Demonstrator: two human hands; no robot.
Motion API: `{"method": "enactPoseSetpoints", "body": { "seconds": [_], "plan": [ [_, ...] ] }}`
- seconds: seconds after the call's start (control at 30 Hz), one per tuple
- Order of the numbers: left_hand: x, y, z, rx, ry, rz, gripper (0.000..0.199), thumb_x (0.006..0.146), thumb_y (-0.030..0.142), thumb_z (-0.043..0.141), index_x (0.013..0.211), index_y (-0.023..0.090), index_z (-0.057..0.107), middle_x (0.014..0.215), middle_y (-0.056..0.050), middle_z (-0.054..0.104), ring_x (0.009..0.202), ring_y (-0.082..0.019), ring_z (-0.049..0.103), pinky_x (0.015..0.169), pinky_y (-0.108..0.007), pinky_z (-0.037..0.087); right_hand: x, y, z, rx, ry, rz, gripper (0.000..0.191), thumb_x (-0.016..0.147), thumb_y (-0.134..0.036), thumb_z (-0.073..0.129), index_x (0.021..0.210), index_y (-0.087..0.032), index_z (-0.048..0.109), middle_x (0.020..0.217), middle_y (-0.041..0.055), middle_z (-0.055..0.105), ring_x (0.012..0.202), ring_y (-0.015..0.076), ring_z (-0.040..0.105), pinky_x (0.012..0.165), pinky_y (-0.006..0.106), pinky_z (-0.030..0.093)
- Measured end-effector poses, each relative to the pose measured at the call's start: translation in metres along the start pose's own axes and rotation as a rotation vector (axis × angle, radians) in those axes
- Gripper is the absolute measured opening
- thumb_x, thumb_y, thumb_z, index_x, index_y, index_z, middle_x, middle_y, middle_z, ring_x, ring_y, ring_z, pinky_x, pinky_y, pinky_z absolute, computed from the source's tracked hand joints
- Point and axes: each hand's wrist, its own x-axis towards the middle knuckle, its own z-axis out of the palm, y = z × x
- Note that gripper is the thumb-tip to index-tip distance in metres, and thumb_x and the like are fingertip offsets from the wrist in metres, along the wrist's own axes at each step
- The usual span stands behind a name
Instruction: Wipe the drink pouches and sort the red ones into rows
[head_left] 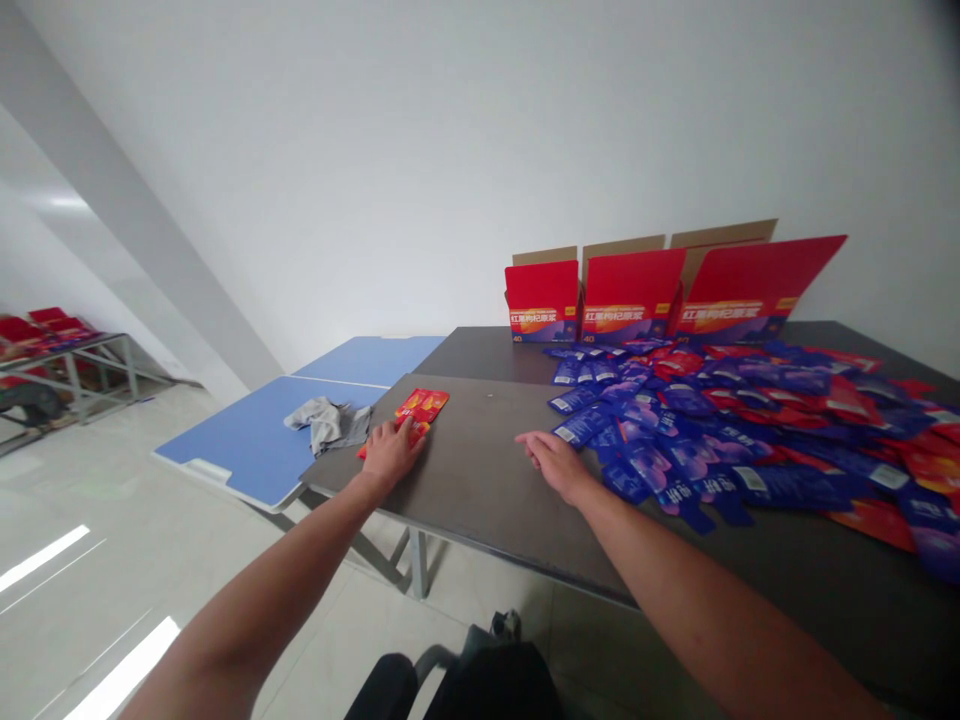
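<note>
A small group of red and orange pouches (424,403) lies on the dark table (480,490), close to its left edge. Over the near end of these pouches sits my left hand (391,455), its fingers bent around them and the thumb on top; the fingertips are partly hidden. My right hand (556,463) hovers by the left border of a large heap of blue pouches (675,440). Its index finger points left, the other fingers are loosely bent, and nothing shows in it.
Red pouches (769,405) are mixed into the heap at right. Behind it, three red cartons with raised flaps (634,280) stand near the wall. A grey cloth (328,424) lies on the blue table (247,430) at left. Another table (94,350) stands far left, with a person partly visible.
</note>
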Motion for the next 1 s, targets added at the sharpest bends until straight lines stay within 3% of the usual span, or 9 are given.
{"method": "enactPoseSetpoints", "body": {
  "seconds": [0.2, 0.4, 0.73, 1.0],
  "plan": [
    [0.000, -0.012, 0.010, 0.113, -0.064, -0.024, 0.064, 0.092, 0.057, 0.030, 0.145, 0.022, 0.036, 0.131, -0.022, 0.049, 0.119, -0.038, 0.046, 0.095, -0.049, 0.035, 0.001, 0.001, -0.001, -0.101, -0.006, -0.018, 0.037, 0.087, -0.037, 0.042, 0.095, -0.016, 0.071, 0.075, 0.0020, 0.059, 0.065, 0.0132, 0.051, 0.058, 0.024, 0.038],
    [0.003, -0.012, 0.008, 0.121, -0.104, -0.028, 0.065, 0.091, 0.061, 0.028, 0.145, 0.026, 0.036, 0.133, -0.021, 0.047, 0.121, -0.041, 0.044, 0.093, -0.053, 0.035, -0.001, -0.003, -0.002, -0.119, -0.005, 0.009, 0.036, 0.085, -0.036, 0.042, 0.096, -0.016, 0.070, 0.072, 0.0008, 0.057, 0.062, 0.0130, 0.050, 0.057, 0.024, 0.037],
    [0.002, -0.013, 0.007, 0.096, -0.116, -0.091, 0.063, 0.086, 0.061, 0.035, 0.129, 0.017, 0.052, 0.131, -0.021, 0.049, 0.122, -0.040, 0.044, 0.096, -0.053, 0.035, -0.001, -0.004, -0.002, -0.129, -0.001, 0.008, 0.035, 0.084, -0.036, 0.043, 0.095, -0.017, 0.071, 0.073, 0.0007, 0.059, 0.062, 0.0130, 0.051, 0.057, 0.024, 0.037],
    [-0.003, -0.006, -0.001, 0.066, -0.071, -0.073, 0.059, 0.084, 0.049, 0.043, 0.134, 0.017, 0.046, 0.134, -0.020, 0.046, 0.123, -0.039, 0.042, 0.097, -0.051, 0.034, -0.001, -0.003, -0.002, -0.141, -0.006, 0.008, 0.034, 0.085, -0.035, 0.042, 0.095, -0.017, 0.070, 0.073, 0.0007, 0.059, 0.063, 0.0137, 0.052, 0.059, 0.025, 0.039]
  ]
}}
